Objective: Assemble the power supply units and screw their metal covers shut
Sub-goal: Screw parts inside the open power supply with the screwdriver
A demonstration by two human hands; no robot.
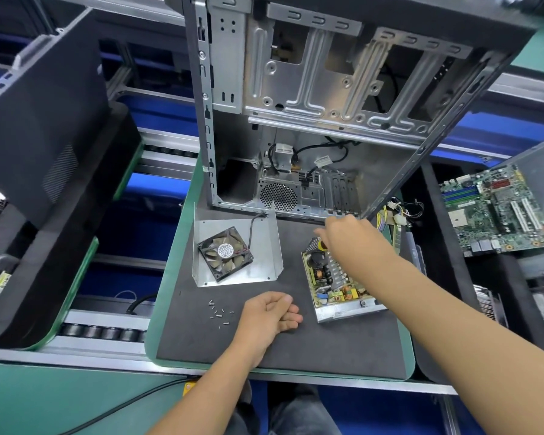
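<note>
Grey foam matting (327, 346) covers the green-edged work tray, and on it the open power supply unit (338, 284) lies at the right, its circuit board with capacitors and coils exposed in a shallow metal base. The right hand (350, 237) reaches over the unit's far end, fingers extended toward its far left corner; whether they pinch anything there cannot be told. The left hand (269, 313) rests on the mat near the middle, palm turned up, fingers loosely curled and holding nothing. Just left of that hand a small scatter of screws (219, 313) lies on the foam. Farther back on the left sits the bent metal cover (264, 246), open side up, with a black cooling fan (225, 253) tilted inside it and the fan's wire running to the far edge. Beyond both, an empty computer case (311, 120) stands open toward the viewer, cables hanging inside. A bundle of yellow and black wires (393, 213) shows to the right of the right hand. A green motherboard (496, 211) lies on the far right, well apart from the unit.
</note>
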